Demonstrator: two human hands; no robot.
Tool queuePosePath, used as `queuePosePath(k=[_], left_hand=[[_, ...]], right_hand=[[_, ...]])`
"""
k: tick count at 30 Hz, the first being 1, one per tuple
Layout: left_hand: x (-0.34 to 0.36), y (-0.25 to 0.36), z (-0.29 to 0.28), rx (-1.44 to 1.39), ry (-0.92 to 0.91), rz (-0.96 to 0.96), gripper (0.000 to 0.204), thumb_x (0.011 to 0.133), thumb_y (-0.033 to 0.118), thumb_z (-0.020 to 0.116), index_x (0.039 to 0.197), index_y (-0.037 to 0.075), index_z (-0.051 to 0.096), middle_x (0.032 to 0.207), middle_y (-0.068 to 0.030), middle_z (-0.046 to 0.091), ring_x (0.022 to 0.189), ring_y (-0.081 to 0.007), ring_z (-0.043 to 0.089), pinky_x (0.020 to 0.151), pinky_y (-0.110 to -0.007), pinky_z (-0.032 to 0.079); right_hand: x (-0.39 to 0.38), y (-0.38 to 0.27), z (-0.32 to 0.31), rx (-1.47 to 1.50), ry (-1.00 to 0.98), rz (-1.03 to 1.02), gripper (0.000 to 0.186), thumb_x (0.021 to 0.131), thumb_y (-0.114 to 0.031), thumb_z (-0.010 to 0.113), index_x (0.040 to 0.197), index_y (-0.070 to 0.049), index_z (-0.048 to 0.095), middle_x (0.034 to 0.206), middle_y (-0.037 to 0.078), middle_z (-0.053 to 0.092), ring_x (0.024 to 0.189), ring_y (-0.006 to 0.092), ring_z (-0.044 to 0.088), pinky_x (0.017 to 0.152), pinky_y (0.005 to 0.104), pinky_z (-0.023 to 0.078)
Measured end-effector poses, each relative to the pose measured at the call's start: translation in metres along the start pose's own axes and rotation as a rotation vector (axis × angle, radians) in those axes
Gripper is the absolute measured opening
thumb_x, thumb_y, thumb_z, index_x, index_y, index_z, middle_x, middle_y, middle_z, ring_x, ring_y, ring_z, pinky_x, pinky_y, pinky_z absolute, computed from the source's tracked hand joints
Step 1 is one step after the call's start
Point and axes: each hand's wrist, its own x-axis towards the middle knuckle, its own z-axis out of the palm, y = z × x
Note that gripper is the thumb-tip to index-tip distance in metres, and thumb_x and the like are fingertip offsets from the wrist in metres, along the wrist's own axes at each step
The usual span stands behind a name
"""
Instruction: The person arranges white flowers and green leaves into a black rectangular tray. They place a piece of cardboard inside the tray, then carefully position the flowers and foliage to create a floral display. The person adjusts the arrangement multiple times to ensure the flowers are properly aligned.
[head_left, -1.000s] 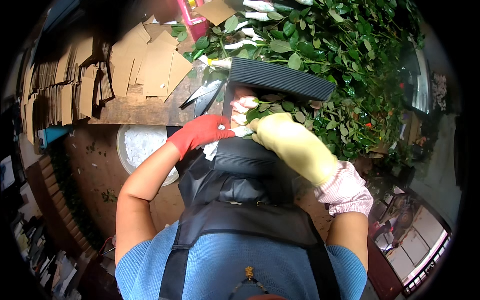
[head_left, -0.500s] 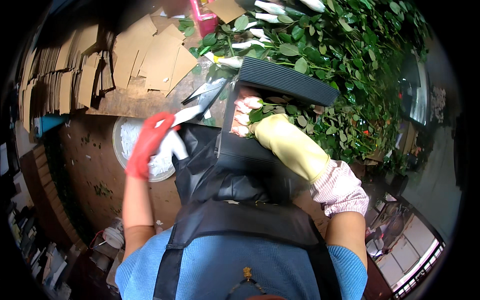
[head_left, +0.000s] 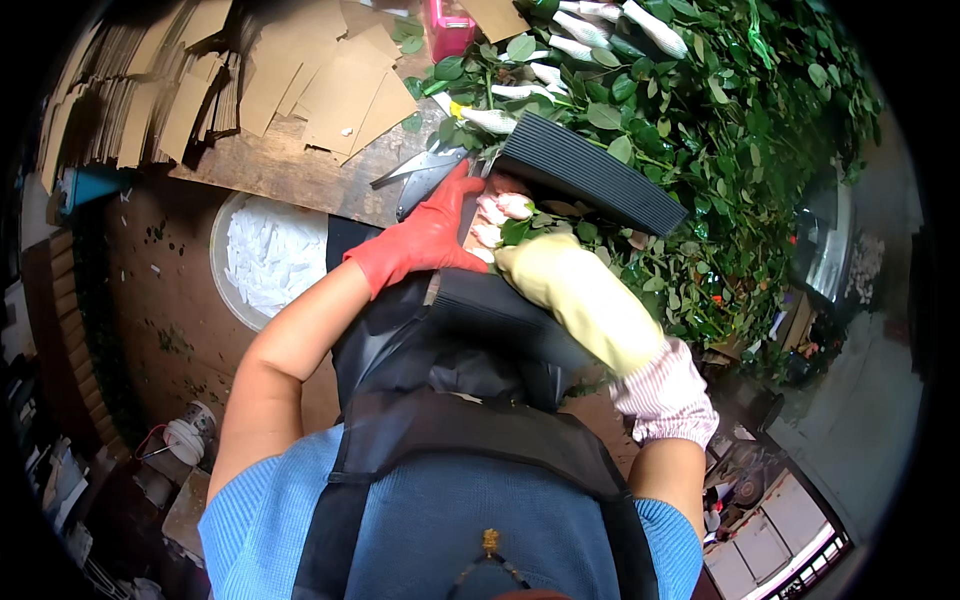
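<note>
Several pink roses lie with their heads toward the left end of a black ribbed trough. Its far wall stands tilted, and its near wall rests over my lap. My left hand, in a red rubber glove, is open at that end, thumb and fingers spread around the rose heads. My right hand, in a pale yellow glove with a striped cuff, is closed over the roses just behind the heads; its fingertips are partly hidden. Open-bladed scissors lie beside my left fingers.
A round tub of white strips stands at the left, below the wooden table. Cardboard sheets and stacks cover the far left. Leafy rose stems, some with white-netted heads, fill the far right. A pink container stands at the back.
My left hand has swung right from above the tub to the trough's end. The white pieces it held no longer show in it. My right hand stays at the roses.
</note>
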Motion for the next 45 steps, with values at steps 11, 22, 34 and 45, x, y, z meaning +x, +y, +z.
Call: queuePosePath(k=[11, 22, 34, 45], left_hand=[[0.028, 0.005, -0.008, 0.339, -0.061, -0.027, 0.098, 0.065, 0.05, 0.096, 0.146, 0.012, 0.057, 0.168, -0.0367, 0.021, 0.154, -0.0532, 0.028, 0.125, -0.052, 0.034], [0.014, -0.007, 0.008, 0.324, 0.085, 0.034, 0.082, 0.069, 0.045, 0.094, 0.14, 0.013, 0.066, 0.17, -0.0307, 0.025, 0.152, -0.0526, 0.031, 0.123, -0.056, 0.035], [0.018, 0.004, 0.007, 0.303, 0.019, -0.063, 0.07, 0.07, 0.044, 0.093, 0.134, 0.021, 0.074, 0.172, -0.0317, 0.019, 0.156, -0.053, 0.022, 0.126, -0.056, 0.03], [0.025, -0.015, 0.032, 0.241, 0.332, 0.036, 0.038, 0.071, 0.041, 0.093, 0.103, 0.022, 0.085, 0.161, -0.0325, 0.042, 0.146, -0.0519, 0.041, 0.121, -0.054, 0.037]], right_hand=[[0.027, 0.034, 0.036, -0.265, 0.348, -0.158, 0.032, 0.109, -0.038, 0.052, 0.116, -0.009, 0.065, 0.087, 0.015, 0.075, 0.088, 0.0363, 0.076, 0.08, 0.0506, 0.059], [0.03, 0.053, 0.033, -0.178, 0.546, -0.1, 0.021, 0.103, -0.03, 0.061, 0.109, -0.011, 0.068, 0.099, 0.015, 0.077, 0.092, 0.0352, 0.075, 0.079, 0.0487, 0.06], [0.036, 0.054, 0.047, -0.228, 0.657, -0.159, 0.012, 0.096, -0.018, 0.06, 0.099, -0.011, 0.069, 0.094, 0.015, 0.075, 0.087, 0.0375, 0.075, 0.075, 0.0522, 0.06], [-0.004, 0.039, 0.036, -0.306, 0.602, 0.121, 0.047, 0.108, -0.038, 0.052, 0.147, -0.012, 0.058, 0.098, 0.016, 0.078, 0.078, 0.031, 0.078, 0.07, 0.0508, 0.062]])
